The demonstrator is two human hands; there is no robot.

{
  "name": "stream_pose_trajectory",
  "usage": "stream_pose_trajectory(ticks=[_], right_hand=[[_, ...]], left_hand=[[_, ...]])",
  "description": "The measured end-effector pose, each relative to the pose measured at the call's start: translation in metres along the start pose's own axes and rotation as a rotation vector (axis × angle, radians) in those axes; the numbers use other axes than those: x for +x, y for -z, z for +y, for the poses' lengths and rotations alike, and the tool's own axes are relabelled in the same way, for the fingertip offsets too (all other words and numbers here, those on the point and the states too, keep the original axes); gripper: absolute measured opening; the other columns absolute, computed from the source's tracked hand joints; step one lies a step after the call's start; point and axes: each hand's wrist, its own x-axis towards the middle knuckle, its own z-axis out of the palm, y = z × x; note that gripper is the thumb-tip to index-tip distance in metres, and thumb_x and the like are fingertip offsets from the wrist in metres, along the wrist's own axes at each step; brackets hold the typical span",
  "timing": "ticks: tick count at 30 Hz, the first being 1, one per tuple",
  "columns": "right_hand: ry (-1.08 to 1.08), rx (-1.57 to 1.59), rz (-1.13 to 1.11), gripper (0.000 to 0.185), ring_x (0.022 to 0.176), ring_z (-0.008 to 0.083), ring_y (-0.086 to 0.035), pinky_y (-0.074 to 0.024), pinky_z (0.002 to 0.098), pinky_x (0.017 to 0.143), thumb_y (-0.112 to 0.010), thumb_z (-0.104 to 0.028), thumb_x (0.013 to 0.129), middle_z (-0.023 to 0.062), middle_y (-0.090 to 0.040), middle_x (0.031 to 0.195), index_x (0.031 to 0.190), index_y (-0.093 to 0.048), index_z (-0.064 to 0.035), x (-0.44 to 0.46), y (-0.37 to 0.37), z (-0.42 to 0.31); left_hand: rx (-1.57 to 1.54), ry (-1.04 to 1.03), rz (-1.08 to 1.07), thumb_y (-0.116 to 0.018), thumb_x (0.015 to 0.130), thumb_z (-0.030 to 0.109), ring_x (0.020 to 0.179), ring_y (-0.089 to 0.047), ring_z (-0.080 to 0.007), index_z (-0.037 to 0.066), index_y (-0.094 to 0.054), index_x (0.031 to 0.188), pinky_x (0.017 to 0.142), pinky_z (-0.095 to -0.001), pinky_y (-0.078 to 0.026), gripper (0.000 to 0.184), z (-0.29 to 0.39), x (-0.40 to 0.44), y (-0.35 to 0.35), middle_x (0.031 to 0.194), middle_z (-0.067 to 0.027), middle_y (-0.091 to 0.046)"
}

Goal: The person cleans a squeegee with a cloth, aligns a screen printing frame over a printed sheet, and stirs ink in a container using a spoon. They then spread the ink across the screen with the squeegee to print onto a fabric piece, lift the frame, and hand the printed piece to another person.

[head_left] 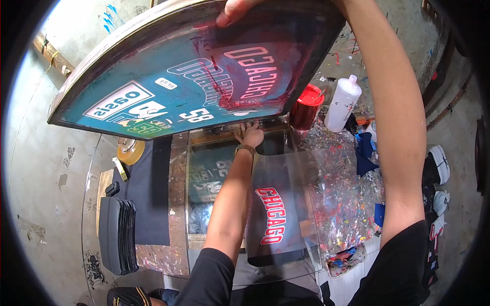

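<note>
A large framed printing screen (178, 81) stands tilted up over the table, with reversed lettering on its mesh. At the top, my right hand (237, 10) has its fingers on the frame's upper edge, holding it. My left hand (251, 135), with a watch (245, 149) at the wrist, reaches to the base of the screen, fingers spread against the wooden strip there. Below it, a transparent sheet (296, 178) lies over dark material bearing a red and white CHICAGO print (270, 217). A glass panel (204, 173) set in the table is left of my forearm.
Right of the screen are a red paint container (307, 107) and a white bottle (343, 103) on the paint-spattered table (342, 194). Dark blue cloth (365, 155) lies nearby. Leftward are a tape roll (130, 150) and a stack of dark pieces (117, 234). Shoes (439, 163) sit far right.
</note>
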Motion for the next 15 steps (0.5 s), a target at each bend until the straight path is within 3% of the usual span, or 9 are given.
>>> stream_pose_trajectory(ticks=[5, 8, 10, 11, 13, 15], right_hand=[[0.027, 0.036, -0.046, 0.085, 0.090, 0.0291, -0.075, -0.0582, 0.0343, 0.079, -0.086, -0.062, 0.057, 0.0211, -0.076, 0.108, 0.110, -0.077, 0.0044, -0.002, -0.001, -0.001], [-0.027, -0.028, 0.072, 0.085, 0.091, 0.0295, -0.075, -0.0586, 0.0348, 0.079, -0.086, -0.062, 0.058, 0.0215, -0.076, 0.109, 0.110, -0.077, 0.0048, -0.005, -0.009, -0.006], [0.001, -0.038, 0.059, 0.084, 0.090, 0.0296, -0.075, -0.0591, 0.0350, 0.078, -0.086, -0.061, 0.058, 0.0215, -0.076, 0.109, 0.109, -0.077, 0.0047, -0.006, -0.009, -0.004], [0.008, -0.036, 0.050, 0.084, 0.090, 0.0296, -0.075, -0.0593, 0.0351, 0.078, -0.087, -0.061, 0.058, 0.0215, -0.076, 0.109, 0.109, -0.077, 0.0047, -0.007, -0.011, -0.003], [0.009, -0.003, 0.057, 0.083, 0.089, 0.0294, -0.076, -0.0597, 0.0348, 0.077, -0.087, -0.061, 0.059, 0.0214, -0.076, 0.109, 0.109, -0.077, 0.0045, -0.010, -0.014, -0.004], [0.018, 0.006, 0.060, 0.083, 0.089, 0.0292, -0.076, -0.0599, 0.0344, 0.077, -0.087, -0.061, 0.059, 0.0211, -0.076, 0.108, 0.109, -0.077, 0.0044, -0.012, -0.015, -0.005]], left_hand=[[-0.065, 0.010, -0.011, -0.047, 0.099, 0.043, 0.160, 0.010, -0.0266, 0.041, -0.028, 0.162, 0.119, -0.0712, 0.009, 0.066, 0.008, -0.010, 0.009, 0.175, -0.0016, -0.004], [-0.064, -0.060, -0.080, -0.051, 0.101, 0.039, 0.160, 0.003, -0.0322, 0.033, -0.032, 0.162, 0.124, -0.0637, 0.002, 0.064, -0.018, -0.016, 0.021, 0.174, -0.0080, -0.012], [-0.233, -0.666, 0.084, -0.054, 0.103, 0.028, 0.157, -0.020, -0.0358, 0.020, -0.041, 0.159, 0.126, -0.0494, -0.018, 0.058, -0.086, 0.022, -0.007, 0.166, -0.0180, -0.033], [-0.467, -0.495, -0.009, -0.054, 0.102, 0.015, 0.148, -0.041, -0.0371, 0.008, -0.047, 0.153, 0.120, -0.0388, -0.034, 0.051, -0.076, -0.031, 0.022, 0.153, -0.0233, -0.049], [-0.273, -0.540, 0.044, -0.054, 0.102, 0.010, 0.141, -0.049, -0.0396, 0.006, -0.044, 0.155, 0.117, -0.0387, -0.038, 0.054, -0.100, -0.090, 0.056, 0.154, -0.0216, -0.050], [-0.224, -0.546, 0.159, -0.052, 0.101, 0.010, 0.147, -0.041, -0.0358, 0.005, -0.049, 0.150, 0.120, -0.0442, -0.034, 0.050, -0.125, -0.159, 0.072, 0.154, -0.0227, -0.048]])
